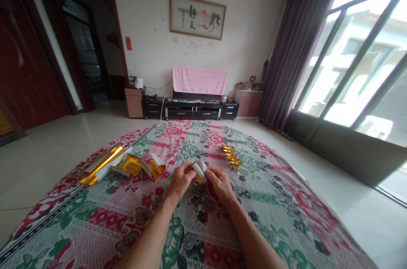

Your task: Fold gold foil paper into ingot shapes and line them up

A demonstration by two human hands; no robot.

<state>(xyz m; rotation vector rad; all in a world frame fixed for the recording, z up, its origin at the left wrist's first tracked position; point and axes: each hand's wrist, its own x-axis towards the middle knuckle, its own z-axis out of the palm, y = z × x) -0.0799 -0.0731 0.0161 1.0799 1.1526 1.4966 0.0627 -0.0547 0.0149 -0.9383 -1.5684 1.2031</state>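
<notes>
Between my two hands, above the cloth-covered table, is a small folded piece of gold foil paper [200, 170], its white side mostly facing up. My left hand [182, 179] pinches its left edge between thumb and fingers. On the opposite edge, my right hand [220, 181] grips it the same way. Past my right hand lies a short row of folded gold paper pieces [232, 156]. To the left of my left hand rest curled gold foil sheets [129, 165] with white backs, a smaller curled sheet [154, 166] and a longer gold roll [103, 165].
A floral cloth [133, 222] in red, green and grey covers the rounded table. Beyond it stands a low black cabinet [193, 112] with a pink cloth [199, 80] draped over something on top. Windows and a purple curtain [295, 48] line the right side.
</notes>
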